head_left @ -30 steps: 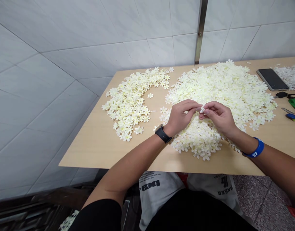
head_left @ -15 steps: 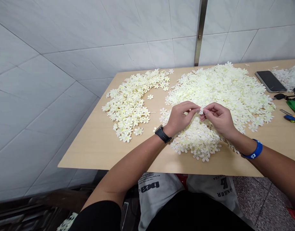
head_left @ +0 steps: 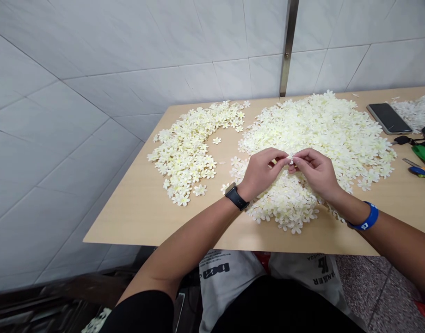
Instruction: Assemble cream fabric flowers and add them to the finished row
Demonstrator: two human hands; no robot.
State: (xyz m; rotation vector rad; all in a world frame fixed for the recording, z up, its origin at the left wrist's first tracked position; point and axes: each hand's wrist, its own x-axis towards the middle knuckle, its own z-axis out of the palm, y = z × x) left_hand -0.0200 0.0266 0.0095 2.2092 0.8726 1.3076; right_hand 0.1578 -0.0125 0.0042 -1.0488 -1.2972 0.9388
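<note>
Between my two hands is a small white artificial flower, pinched from both sides over a heap of flowers. My left hand, with a black watch on the wrist, grips it between thumb and forefinger. From the other side, my right hand pinches the same flower; its other fingers curl beneath. The fingertips cover most of the flower. Around and behind the hands spreads a large pile of cream-white flower heads, reaching down below the wrists. A second, curved pile of flowers lies to the left.
One loose flower lies between the piles on the wooden table. At the right are a phone, a heap of small white pieces, keys and blue-and-orange-handled scissors. A tiled wall borders the back and left.
My fingertips have drawn slightly closer together around the flower, and it shows less between them. The piles look the same.
</note>
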